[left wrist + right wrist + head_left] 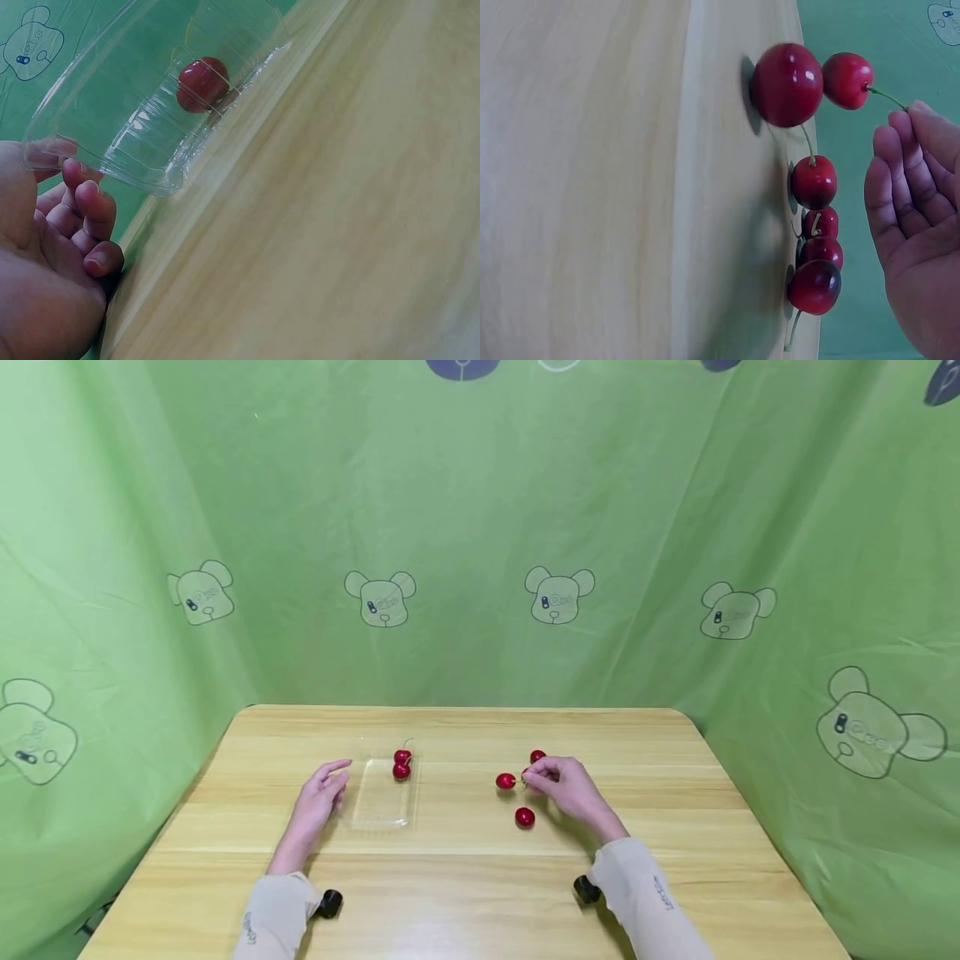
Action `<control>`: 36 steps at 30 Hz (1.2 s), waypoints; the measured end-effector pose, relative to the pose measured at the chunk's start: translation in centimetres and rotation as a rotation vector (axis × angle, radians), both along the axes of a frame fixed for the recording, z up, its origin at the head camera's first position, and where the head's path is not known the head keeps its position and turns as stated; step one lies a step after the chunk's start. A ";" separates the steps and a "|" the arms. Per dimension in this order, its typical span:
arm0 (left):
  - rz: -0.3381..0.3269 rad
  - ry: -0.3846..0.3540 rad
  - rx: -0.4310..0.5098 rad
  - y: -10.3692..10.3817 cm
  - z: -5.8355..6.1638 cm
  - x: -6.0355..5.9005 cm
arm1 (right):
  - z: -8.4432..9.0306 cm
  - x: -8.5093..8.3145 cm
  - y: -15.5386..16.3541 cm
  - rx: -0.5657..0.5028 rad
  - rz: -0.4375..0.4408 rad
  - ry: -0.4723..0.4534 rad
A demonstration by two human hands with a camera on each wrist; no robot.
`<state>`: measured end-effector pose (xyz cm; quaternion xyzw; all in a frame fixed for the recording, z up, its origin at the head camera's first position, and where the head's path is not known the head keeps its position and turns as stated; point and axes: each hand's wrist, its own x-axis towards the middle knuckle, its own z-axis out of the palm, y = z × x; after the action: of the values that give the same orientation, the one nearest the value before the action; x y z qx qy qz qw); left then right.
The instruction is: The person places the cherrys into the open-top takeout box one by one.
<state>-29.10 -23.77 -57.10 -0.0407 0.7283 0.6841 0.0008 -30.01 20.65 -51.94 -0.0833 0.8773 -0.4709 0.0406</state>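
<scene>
My right hand [567, 789] pinches the thin green stem of a cherry [847, 81] between thumb and fingertip. That cherry hangs clear of the fingers at the stem's end. Close by on the table lie more red cherries, among them one nearer me [525, 817] and one farther back [537, 757]; my fingers partly cover another in the head view. My left hand [318, 802] is at the left side of a clear plastic tray [378, 820], its fingers loosely bent and holding nothing. Whether a fingertip touches the tray's rim I cannot tell. Two cherries [401, 771] sit inside the tray, toward its right side.
A light wood-grain table [465, 893] bears everything, its far corners rounded. Green curtains [465, 652] printed with mouse-like heads hang behind it and on both sides. A black wrist camera [330, 903] juts from the left cuff, another [587, 889] from the right.
</scene>
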 end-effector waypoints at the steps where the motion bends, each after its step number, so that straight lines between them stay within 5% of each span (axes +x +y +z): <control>1: 0.002 0.000 0.001 0.0 0.0 0.0 | 0.0 0.0 -0.1 -0.001 -0.002 -0.003; 36: -0.011 -0.014 0.024 -0.2 0.3 -0.1 | 1.1 -1.0 -5.4 -0.160 -0.057 0.027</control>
<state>-29.16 -24.01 -56.84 -0.0413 0.7201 0.6926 0.0101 -30.97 15.29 -50.85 -0.0677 0.8394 -0.5392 0.0087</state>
